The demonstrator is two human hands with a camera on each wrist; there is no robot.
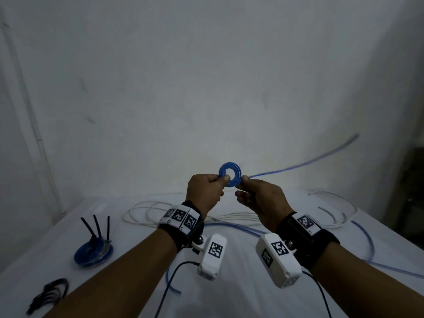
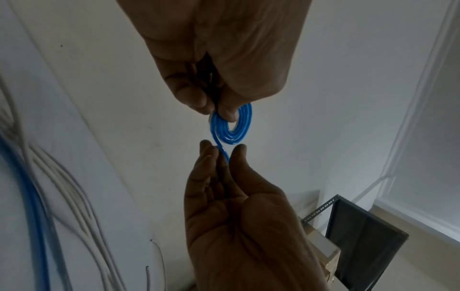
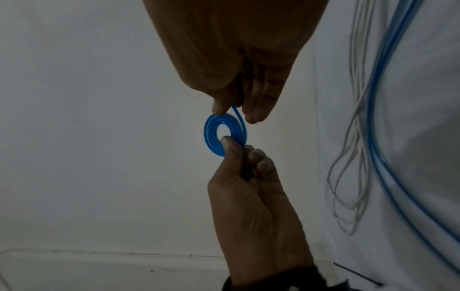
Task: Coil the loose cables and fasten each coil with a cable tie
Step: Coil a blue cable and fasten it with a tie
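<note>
A small flat coil of blue cable [image 1: 229, 177] is held up above the table in front of the wall. My left hand [image 1: 223, 179] pinches the coil's rim between thumb and fingers; the left wrist view shows the coil [image 2: 232, 126] under the left hand [image 2: 216, 112]. My right hand [image 1: 243, 181] pinches the blue strand where it leaves the coil, seen in the right wrist view as my right hand [image 3: 234, 112] above the coil [image 3: 224, 135]. The loose tail [image 1: 305, 164] swings up to the right, blurred. Black cable ties [image 1: 50, 292] lie at the near left.
A finished blue coil [image 1: 93, 251] with black ties sticking up sits at left on the white table [image 1: 137, 260]. Loose white cable [image 1: 156, 210] and more blue cable [image 1: 367, 244] sprawl behind and right of my hands. A dark metal rack [image 2: 361, 246] stands at the right.
</note>
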